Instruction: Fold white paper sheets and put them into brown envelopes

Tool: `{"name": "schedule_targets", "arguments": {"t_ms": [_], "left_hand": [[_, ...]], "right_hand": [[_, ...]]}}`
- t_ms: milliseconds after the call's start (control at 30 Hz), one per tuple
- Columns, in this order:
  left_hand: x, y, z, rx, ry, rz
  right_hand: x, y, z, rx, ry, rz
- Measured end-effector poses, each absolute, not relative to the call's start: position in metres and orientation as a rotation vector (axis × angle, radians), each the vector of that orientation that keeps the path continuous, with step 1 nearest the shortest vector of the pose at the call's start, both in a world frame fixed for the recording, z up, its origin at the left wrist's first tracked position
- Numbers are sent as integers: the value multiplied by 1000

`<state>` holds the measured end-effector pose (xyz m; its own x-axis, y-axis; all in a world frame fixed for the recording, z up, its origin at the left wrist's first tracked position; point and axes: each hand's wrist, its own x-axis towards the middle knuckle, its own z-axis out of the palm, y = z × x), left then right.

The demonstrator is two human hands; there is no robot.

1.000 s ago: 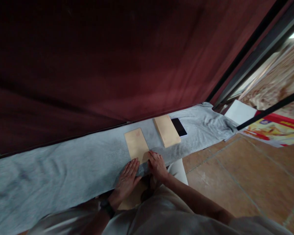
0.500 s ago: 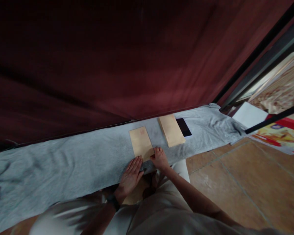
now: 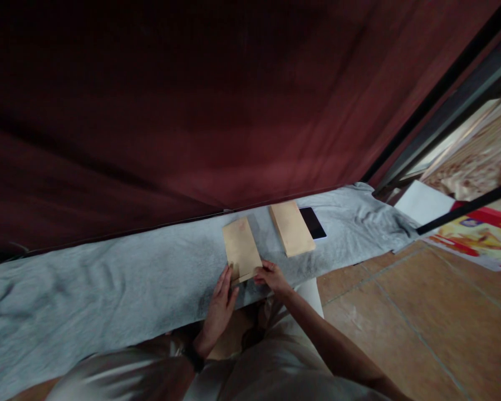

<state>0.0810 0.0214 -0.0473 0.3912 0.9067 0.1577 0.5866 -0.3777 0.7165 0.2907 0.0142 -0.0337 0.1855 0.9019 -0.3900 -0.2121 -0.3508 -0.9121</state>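
Note:
A tan paper envelope (image 3: 241, 248) with a faint reddish print near its far end lies at a slant on the grey cloth. Its near end has a narrow folded strip and looks slightly raised. My left hand (image 3: 220, 309) holds the near left corner, fingers along the edge and thumb by the near end. At the near right corner, my right hand (image 3: 271, 277) pinches the paper with its fingers curled in. Just to the right rests a thick stack of tan envelopes (image 3: 293, 228). Partly behind that stack is a dark-screened tablet or phone (image 3: 314, 223).
Grey cloth (image 3: 121, 284) covers the long narrow surface, which meets a dark red panel (image 3: 217, 111) at the back. To the right are a white sheet or box (image 3: 425, 199), a red and yellow printed package (image 3: 476, 234) and a tiled floor (image 3: 421, 312).
My left hand has gone from lying flat at the envelope's near end to holding its left corner. The near end has lifted a little, and my right hand still grips its corner.

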Motion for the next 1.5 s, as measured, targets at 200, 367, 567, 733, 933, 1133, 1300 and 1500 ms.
{"name": "schedule_targets", "arguments": {"t_ms": [200,367,567,733,933,1133,1300,1500], "left_hand": [[105,36,-23,981,1284,980],[120,39,-8,735,1060,808],[128,39,-8,747,1105,756],[133,39,-4,869,1190,750],[136,42,-8,816,1217,710],[146,39,-4,769,1187,761],[160,33,4,728,1110,809],[151,47,18,533,957,858]], "right_hand": [[299,9,-14,-1283,-519,1459],[299,9,-12,-1276,-522,1459],[300,9,-20,-1389,-628,1393],[303,9,-33,-1498,-706,1311],[317,-3,-36,-1706,-957,951],[307,-28,-26,-1578,-1842,260],[300,-16,-28,-1625,-2032,47],[323,-8,-3,-1487,-1797,176]]}}
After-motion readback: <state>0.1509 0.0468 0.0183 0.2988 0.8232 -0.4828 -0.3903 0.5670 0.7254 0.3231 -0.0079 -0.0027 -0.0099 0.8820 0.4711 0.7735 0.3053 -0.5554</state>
